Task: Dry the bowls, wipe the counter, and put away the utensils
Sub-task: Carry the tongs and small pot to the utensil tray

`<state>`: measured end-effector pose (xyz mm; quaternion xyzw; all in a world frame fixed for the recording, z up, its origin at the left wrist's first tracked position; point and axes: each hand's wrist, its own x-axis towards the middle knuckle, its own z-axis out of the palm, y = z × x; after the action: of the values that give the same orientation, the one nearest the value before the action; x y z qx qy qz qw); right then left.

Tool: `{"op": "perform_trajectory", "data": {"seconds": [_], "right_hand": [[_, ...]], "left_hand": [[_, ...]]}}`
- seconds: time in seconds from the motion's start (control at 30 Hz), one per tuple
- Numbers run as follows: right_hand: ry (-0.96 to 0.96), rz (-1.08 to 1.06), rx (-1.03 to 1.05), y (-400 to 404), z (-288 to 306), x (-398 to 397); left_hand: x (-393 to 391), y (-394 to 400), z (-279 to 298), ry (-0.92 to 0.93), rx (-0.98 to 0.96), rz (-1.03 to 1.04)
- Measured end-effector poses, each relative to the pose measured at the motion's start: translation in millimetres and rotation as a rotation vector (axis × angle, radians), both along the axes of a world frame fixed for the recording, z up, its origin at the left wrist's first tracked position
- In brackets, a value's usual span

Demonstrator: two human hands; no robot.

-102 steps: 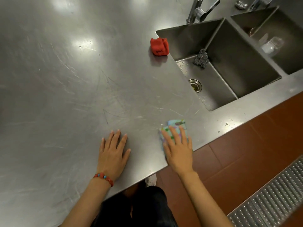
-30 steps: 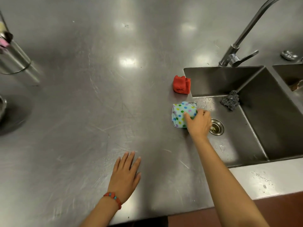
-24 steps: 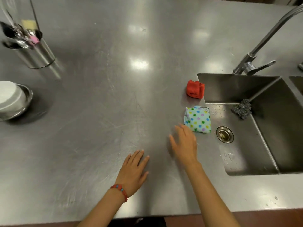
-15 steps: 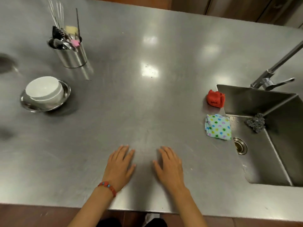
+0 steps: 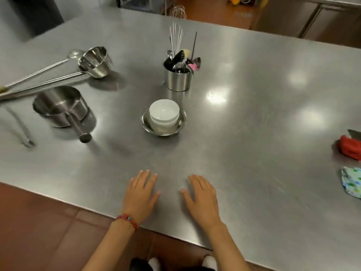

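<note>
Head view shows the steel surface (image 5: pixel 244 118) carrying two saucepans (image 5: pixel 60 106) and loose long-handled tools at far left, a utensil canister (image 5: pixel 179 80) already holding utensils, and a white bowl (image 5: pixel 164 112) nested in a metal bowl (image 5: pixel 148 124) at centre, likely stacked once dried. Both cloths, red (image 5: pixel 350 146) and dotted (image 5: pixel 352 184), lie at the right edge, while the left hand (image 5: pixel 141 194) and right hand (image 5: pixel 201 198) rest flat, fingers spread, holding nothing.

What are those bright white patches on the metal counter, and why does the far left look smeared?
Head view: the patches are glare from overhead lights on the steel counter, strongest right of the utensil holder. Head view: the ladle handles at the left edge are blurred, and the wide lens bends the counter's edges.
</note>
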<state>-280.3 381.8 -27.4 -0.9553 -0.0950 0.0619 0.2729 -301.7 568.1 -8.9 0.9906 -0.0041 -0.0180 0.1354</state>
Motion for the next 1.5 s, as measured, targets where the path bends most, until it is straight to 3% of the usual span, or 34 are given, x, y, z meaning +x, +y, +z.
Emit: {"op": "perform_trajectory", "data": {"seconds": [0.17,0.57,0.77,0.9,1.1,1.23,1.37,1.5], "right_hand": [[0.01,0.127,0.027,60,12,15],[0.062,0.344,0.128,169,28,80],[0.096,0.34,0.202,226,33,105],[0.161,0.191,0.348,272,35,127],[0.444,-0.016,0.533,339,46,161],[0.682,-0.007,0.472,369,51,175],[1.002,-0.056,0.507,388,52,173],[1.058,-0.092,0.53,400,47,160]], "left_hand": [[0,53,5,-0.033,-0.135,0.189],[-10,151,19,-0.004,-0.071,0.48],[-13,210,12,-0.1,-0.057,0.578],[1,261,4,-0.125,-0.11,0.569],[19,345,2,-0.083,-0.089,0.399],[27,390,-4,-0.091,-0.107,0.335],[31,420,-11,-0.051,-0.176,0.346],[31,434,-15,-0.101,-0.321,0.497]]}}
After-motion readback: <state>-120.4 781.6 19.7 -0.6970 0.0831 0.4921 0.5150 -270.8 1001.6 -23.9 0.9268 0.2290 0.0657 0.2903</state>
